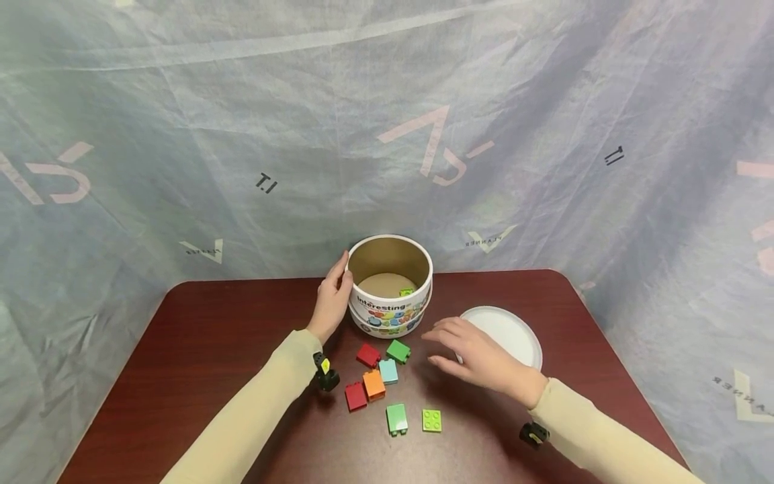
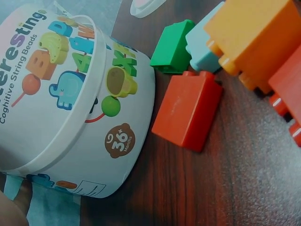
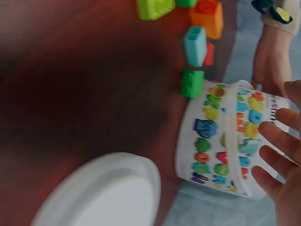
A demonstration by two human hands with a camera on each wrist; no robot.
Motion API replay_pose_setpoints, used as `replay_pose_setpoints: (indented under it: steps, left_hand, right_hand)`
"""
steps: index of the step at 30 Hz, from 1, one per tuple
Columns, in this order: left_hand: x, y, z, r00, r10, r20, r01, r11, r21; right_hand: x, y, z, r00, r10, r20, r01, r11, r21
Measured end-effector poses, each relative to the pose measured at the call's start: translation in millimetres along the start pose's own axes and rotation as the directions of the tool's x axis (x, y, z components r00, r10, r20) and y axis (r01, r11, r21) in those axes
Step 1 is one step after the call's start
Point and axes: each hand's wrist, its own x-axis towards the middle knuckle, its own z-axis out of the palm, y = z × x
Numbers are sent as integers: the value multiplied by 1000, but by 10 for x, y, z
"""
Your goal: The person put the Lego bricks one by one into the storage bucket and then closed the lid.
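Observation:
A white cardboard bucket point(image 1: 390, 316) printed with colourful shapes stands at the back of the table, its top uncovered. One lime-green building block point(image 1: 406, 292) lies inside it. Against the bucket's left side, up by the rim, my left hand point(image 1: 331, 299) rests with fairly straight fingers. My right hand point(image 1: 478, 353) hovers right of the bucket with relaxed, spread fingers and nothing in it. It partly covers the round white lid point(image 1: 510, 333). In front of the bucket lie a red block point(image 1: 368, 355), a green block point(image 1: 398, 351) and a light-blue block point(image 1: 389, 371).
Closer to me are an orange block point(image 1: 373, 385), another red block point(image 1: 355, 396), a second green block point(image 1: 396, 419) and a flat lime block point(image 1: 432, 421). A grey cloth point(image 1: 302, 134) hangs behind the dark red wooden table point(image 1: 242, 336) and along its sides.

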Motion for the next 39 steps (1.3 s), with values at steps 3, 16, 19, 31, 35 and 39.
replay_pose_setpoints:
  steps: [3,16,19,31,35,39]
  left_hand:
    - [-12,-10,2,1000,-8,-9,8,1000,8]
    - [-19,5,25,1000,7,-18,-7,1000,8]
    - [-13,7,29,1000,4,-17,-4,1000,11]
    - [-10,-16,27,1000,-1,-9,1,1000,12]
    - [-4,-17,27,1000,6,-14,-6,1000,13]
    - [11,-21,25,1000,20,-20,-19,1000,12]
  right_hand:
    - [-122,-15,84,1000,9,8,-9,1000,10]
    - [-462,-104,314,999,-25,38,22,996,86]
    - [-508,-122,360,998,-45,36,41,995,94]
    - [-657,-156,495,995,-59,81,45,985,165]
    - [-683,-167,509,993,-49,105,29,983,182]
    - [-698,-160,526,993,-63,103,45,985,167]
